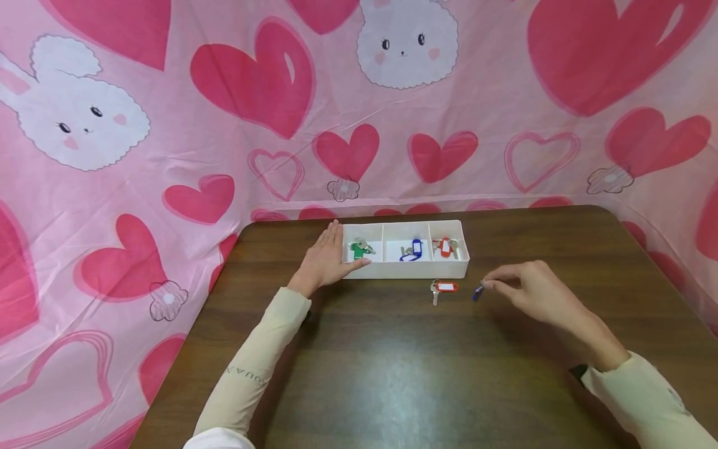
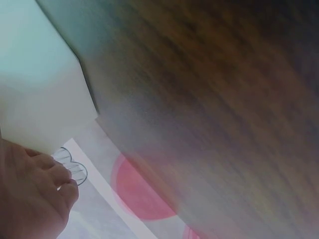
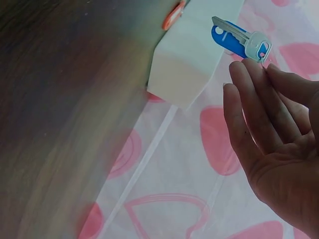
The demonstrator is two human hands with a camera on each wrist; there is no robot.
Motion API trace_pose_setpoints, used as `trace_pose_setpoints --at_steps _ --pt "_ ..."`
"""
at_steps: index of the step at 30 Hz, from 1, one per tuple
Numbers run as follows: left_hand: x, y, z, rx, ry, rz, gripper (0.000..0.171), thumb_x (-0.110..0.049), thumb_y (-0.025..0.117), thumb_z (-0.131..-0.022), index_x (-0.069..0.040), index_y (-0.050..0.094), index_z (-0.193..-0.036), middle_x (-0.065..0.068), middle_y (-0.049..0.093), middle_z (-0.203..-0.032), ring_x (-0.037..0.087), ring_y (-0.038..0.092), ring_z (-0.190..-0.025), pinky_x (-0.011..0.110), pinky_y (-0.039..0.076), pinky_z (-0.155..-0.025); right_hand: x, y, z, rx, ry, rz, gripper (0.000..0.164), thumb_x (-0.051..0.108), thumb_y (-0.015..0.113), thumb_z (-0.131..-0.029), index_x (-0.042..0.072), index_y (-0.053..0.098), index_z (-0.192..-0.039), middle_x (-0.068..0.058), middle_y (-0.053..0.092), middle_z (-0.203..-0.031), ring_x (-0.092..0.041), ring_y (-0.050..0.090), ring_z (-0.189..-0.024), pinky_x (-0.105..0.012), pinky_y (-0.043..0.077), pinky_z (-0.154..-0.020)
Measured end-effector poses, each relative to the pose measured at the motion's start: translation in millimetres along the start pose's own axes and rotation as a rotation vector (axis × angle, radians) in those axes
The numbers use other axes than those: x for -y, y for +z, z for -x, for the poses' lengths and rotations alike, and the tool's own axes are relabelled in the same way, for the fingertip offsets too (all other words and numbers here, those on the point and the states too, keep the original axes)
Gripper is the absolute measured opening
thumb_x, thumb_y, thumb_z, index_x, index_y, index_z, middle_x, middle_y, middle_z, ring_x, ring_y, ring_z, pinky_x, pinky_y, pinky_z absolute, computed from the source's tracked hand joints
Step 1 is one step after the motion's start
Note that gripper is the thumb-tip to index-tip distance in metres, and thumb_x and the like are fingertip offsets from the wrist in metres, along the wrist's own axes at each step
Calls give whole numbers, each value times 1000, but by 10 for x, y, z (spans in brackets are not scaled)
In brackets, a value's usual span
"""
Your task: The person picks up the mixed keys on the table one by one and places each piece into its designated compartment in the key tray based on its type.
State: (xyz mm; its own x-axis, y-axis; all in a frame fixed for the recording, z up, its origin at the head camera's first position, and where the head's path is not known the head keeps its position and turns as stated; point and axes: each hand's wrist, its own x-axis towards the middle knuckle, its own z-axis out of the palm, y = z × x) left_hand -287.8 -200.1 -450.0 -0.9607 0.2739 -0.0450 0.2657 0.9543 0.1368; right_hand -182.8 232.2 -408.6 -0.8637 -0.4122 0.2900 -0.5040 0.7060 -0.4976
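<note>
My right hand (image 1: 541,293) pinches the ring of a key with a blue tag (image 3: 232,40) between thumb and fingertips, to the right of the white tray. With fingers straight, my left hand (image 1: 325,259) rests against the left end of the white three-compartment tray (image 1: 404,270), its thumb along the front rim. Inside the tray, keys with a green tag (image 1: 359,251) lie in the left compartment, a blue-tagged key (image 1: 416,249) in the middle one, and red-tagged keys (image 1: 445,247) in the right one. Another red-tagged key (image 1: 446,287) lies on the table before the tray.
The brown wooden table (image 1: 381,374) reaches back to a pink cloth (image 1: 359,100) printed with hearts and rabbits. That cloth hangs behind the table and along its sides. The tray stands near the table's far edge.
</note>
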Motion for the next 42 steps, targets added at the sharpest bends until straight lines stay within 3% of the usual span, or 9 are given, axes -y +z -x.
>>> trace_pose_setpoints --at_steps 5,12,19,29,42 --pt "10 12 1 6 -1 4 125 -89 43 -86 -6 1 -169 10 1 -179 28 3 -168 42 13 -136 28 -15 -16 26 56 -37 6 15 80 -93 18 83 -98 1 81 -90 -4 53 -71 -21 41 -62" --pt "10 22 -1 -2 3 4 124 -89 43 -87 -5 3 -169 11 3 -179 29 4 -168 44 13 -136 76 -36 -56 -36 49 -13 4 23 80 -94 21 83 -97 5 82 -93 -3 62 -80 -26 53 -73" --pt "13 26 -9 -6 2 4 125 -89 44 -86 -4 5 -169 12 4 -179 29 5 -168 44 14 -135 114 -40 -117 -83 58 -19 5 21 80 -94 20 83 -97 3 81 -90 -6 54 -71 -22 43 -63" --pt "9 22 -11 3 2 9 124 -88 44 -87 -5 2 -169 12 3 -179 29 5 -168 45 14 -135 218 -62 -185 -19 146 -79 12 22 79 -95 16 83 -104 -1 81 -93 -19 58 -76 -24 45 -63" --pt "12 15 -17 -7 3 15 125 -89 44 -86 -6 2 -169 11 2 -179 28 5 -168 44 14 -135 314 -67 -300 -63 125 -116 17 30 80 -95 16 83 -105 -1 82 -96 -15 62 -81 -21 51 -72"
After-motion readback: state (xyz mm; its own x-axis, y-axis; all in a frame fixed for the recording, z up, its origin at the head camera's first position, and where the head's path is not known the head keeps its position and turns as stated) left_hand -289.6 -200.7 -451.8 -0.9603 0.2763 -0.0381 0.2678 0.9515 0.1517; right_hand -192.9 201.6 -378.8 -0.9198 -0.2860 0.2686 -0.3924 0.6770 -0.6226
